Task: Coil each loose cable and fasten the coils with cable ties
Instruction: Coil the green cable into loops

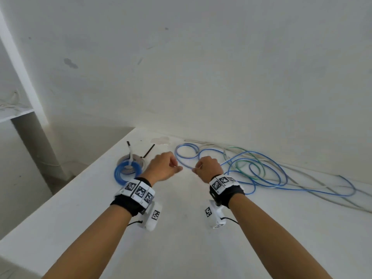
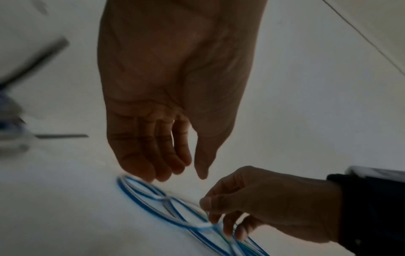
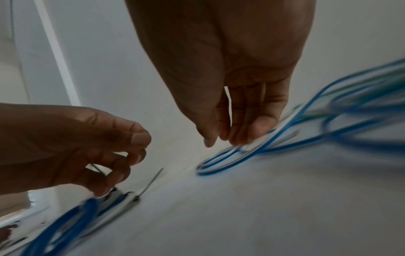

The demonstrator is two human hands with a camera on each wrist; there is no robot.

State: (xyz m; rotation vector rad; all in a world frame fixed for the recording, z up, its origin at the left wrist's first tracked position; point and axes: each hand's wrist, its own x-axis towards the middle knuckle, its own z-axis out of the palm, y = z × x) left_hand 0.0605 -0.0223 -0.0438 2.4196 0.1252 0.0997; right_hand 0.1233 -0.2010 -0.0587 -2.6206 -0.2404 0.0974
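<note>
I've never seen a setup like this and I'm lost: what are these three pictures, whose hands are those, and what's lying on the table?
No machine here: a person works with bare hands, wearing one camera on the head and one at each wrist. The wide picture is the head view; the two close-ups look along each hand. On the white table lie a coiled blue cable, a black cable tie and a loose blue cable in a tangle. The right hand pinches a loop of it; the left hand hovers nearby, apparently holding nothing.
</note>
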